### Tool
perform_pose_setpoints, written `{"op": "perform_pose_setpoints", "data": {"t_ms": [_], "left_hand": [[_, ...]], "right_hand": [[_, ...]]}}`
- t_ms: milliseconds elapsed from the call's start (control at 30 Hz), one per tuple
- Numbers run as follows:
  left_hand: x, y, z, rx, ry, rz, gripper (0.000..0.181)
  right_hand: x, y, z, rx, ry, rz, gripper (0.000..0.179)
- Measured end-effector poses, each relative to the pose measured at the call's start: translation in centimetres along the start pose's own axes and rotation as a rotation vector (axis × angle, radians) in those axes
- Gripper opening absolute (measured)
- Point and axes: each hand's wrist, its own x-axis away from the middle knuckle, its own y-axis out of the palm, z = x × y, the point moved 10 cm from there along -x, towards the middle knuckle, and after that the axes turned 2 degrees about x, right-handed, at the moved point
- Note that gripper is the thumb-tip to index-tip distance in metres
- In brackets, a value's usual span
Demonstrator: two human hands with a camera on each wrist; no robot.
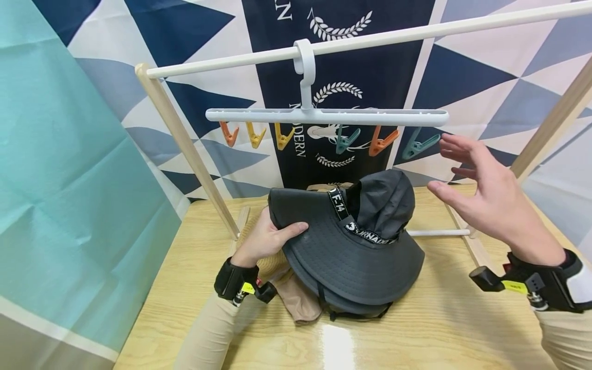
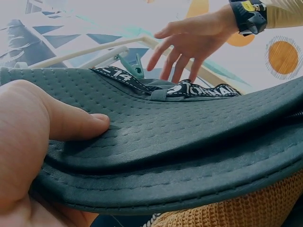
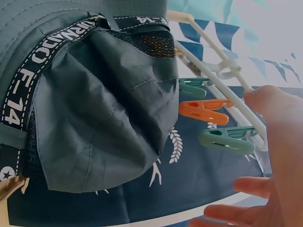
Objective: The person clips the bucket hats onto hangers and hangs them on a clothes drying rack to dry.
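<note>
A dark grey wide-brimmed hat (image 1: 351,257) with a black lettered band is held up over the table, its crown toward the hanger. My left hand (image 1: 270,239) grips the left side of its brim, thumb on top and fingers hidden beneath. To the right, my right hand (image 1: 485,192) is raised in the air, fingers spread and holding nothing. Its fingertips are near the rightmost green clothespin (image 1: 418,146). That clip hangs from a pale hanger (image 1: 328,117), along with an orange clip (image 1: 383,141), another green clip (image 1: 347,140) and several yellow and orange ones on the left.
The hanger hooks over a white rod (image 1: 416,36) on a wooden frame (image 1: 185,149). Under and behind the grey hat lie a woven tan hat (image 1: 270,264) and a beige cloth piece (image 1: 300,300) on the wooden table (image 1: 185,288). A patterned curtain (image 1: 213,46) hangs behind.
</note>
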Motion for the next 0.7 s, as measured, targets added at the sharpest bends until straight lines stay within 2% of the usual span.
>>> {"op": "perform_pose_setpoints", "data": {"t_ms": [133, 300, 500, 700], "left_hand": [[-0.1, 0.2, 0.1, 0.017, -0.010, -0.006, 0.046], [0.0, 0.3, 0.2, 0.007, -0.010, -0.003, 0.047], [0.0, 0.4, 0.4, 0.005, 0.015, -0.010, 0.045], [0.0, 0.6, 0.5, 0.007, 0.025, -0.012, 0.046]], "right_hand": [[-0.3, -0.6, -0.8, 0.001, -0.039, 0.036, 0.089], [-1.4, -1.5, -2.3, -0.045, -0.096, 0.081, 0.092], [-2.5, -2.6, -2.9, -0.160, -0.107, 0.125, 0.092], [-3.1, -2.9, -3.6, -0.193, -0.085, 0.149, 0.084]]}}
